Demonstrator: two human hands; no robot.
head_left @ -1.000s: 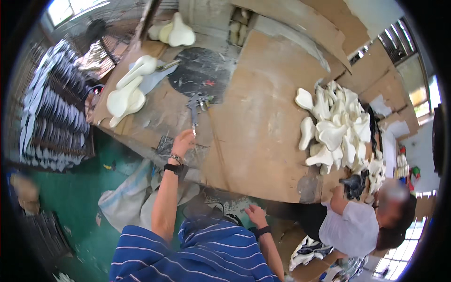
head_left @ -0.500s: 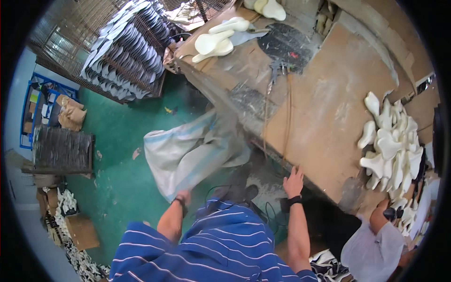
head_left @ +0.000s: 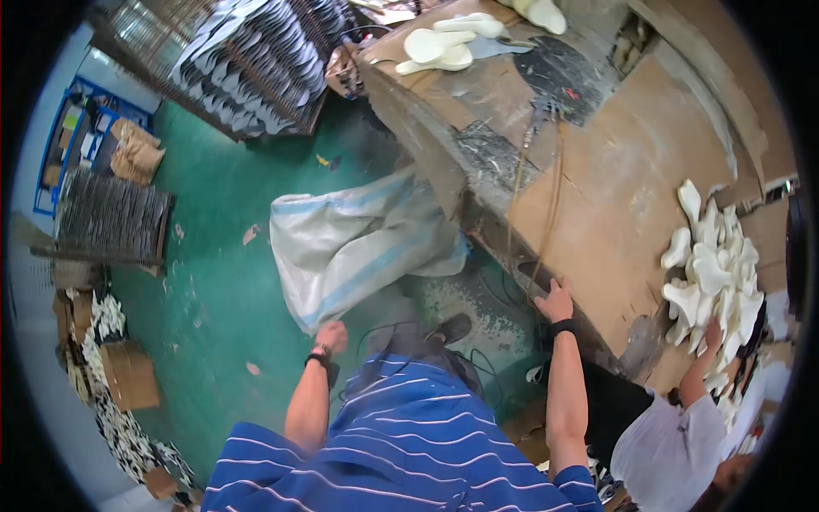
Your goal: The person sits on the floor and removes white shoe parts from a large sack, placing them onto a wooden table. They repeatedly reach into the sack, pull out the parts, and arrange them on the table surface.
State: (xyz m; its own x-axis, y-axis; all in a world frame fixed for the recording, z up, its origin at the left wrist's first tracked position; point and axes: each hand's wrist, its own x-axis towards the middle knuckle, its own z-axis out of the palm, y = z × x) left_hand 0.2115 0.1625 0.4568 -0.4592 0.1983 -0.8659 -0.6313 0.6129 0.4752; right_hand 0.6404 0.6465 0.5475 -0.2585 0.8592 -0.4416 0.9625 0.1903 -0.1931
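A large white woven sack (head_left: 341, 247) with light blue stripes lies crumpled on the green floor, its far side against the workbench. My left hand (head_left: 331, 337) is closed at the sack's near corner and seems to grip its edge; the fingertips are hard to make out. At the near edge of the cardboard-topped workbench (head_left: 610, 239), my right hand (head_left: 556, 300) rests with its fingers apart, holding nothing. A heap of white, bicycle-saddle-shaped foam pieces (head_left: 712, 273) lies on the bench to the right of that hand.
A co-worker (head_left: 674, 439) in a light shirt reaches into the heap from the right. More white pieces (head_left: 439, 49) and a spray gun (head_left: 539, 115) with a hose lie farther back. Racks of grey pieces (head_left: 247, 68) stand far left. Cables trail near my feet.
My view has shifted. My right hand has moved slightly along the bench edge. The co-worker's hand has gone from beside the bench into the heap of white pieces.
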